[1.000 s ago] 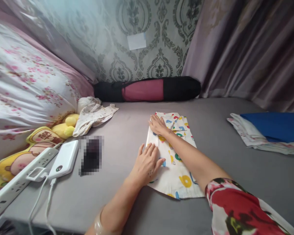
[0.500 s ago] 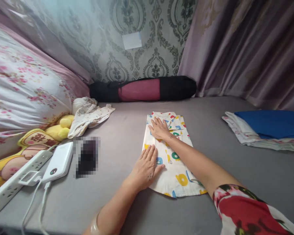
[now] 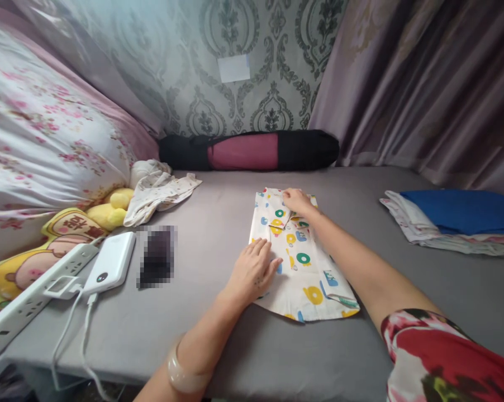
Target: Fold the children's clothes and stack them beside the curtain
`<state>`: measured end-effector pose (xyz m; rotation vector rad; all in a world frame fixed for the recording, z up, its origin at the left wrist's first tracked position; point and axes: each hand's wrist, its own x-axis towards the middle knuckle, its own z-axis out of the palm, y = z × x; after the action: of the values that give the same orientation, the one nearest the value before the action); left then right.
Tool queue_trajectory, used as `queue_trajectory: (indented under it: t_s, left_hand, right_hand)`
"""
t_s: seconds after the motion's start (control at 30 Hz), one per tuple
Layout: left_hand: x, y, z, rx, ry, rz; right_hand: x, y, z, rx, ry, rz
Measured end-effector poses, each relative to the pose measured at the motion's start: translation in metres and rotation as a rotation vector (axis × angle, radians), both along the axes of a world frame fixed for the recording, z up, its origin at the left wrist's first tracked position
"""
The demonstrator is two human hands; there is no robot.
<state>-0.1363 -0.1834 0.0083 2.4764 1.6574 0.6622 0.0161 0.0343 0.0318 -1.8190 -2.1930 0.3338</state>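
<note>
A small white shirt (image 3: 302,262) printed with coloured letters and rings lies folded lengthwise on the grey bed sheet (image 3: 218,223). My left hand (image 3: 254,273) rests flat on its near left edge, fingers stretched out. My right hand (image 3: 297,202) is at the far collar end, fingers curled onto the fabric; whether it pinches the cloth is unclear.
A black and pink roll (image 3: 250,151) lies against the wall. Folded clothes with a blue piece (image 3: 461,215) sit at right. At left are a floral quilt (image 3: 42,145), a crumpled cream garment (image 3: 160,190), yellow plush toys (image 3: 67,229), a white power bank (image 3: 109,268), a power strip (image 3: 34,301) and a blurred dark object (image 3: 156,258).
My right hand has slid from the shirt's left middle to the far collar end at right. My left hand stays pressed on the near left edge.
</note>
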Motion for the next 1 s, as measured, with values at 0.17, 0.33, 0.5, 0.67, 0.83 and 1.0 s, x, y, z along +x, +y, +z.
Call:
queue_trajectory:
  t_s: [0.17, 0.33, 0.5, 0.67, 0.83, 1.0]
  left_hand:
    - [-0.003, -0.001, 0.002, 0.029, -0.058, 0.052]
    - [-0.006, 0.000, 0.005, 0.020, -0.119, 0.113]
    - [-0.007, 0.001, 0.005, 0.030, -0.148, 0.144]
    - [-0.007, 0.001, 0.007, 0.044, -0.152, 0.170]
    - [-0.007, 0.001, 0.008, 0.067, -0.175, 0.207]
    - [-0.007, 0.002, 0.005, 0.099, -0.191, 0.235]
  right_hand:
    - [0.016, 0.002, -0.013, 0.015, -0.119, -0.114]
    - [0.016, 0.004, -0.028, 0.090, -0.083, -0.192]
    - [0.014, 0.007, -0.028, 0.102, 0.023, -0.208]
    - [0.003, -0.001, -0.017, 0.168, 0.161, -0.183]
    - [-0.014, -0.014, -0.009, 0.207, 0.300, -0.045]
    - [-0.030, -0.030, -0.011, 0.207, 0.314, 0.086]
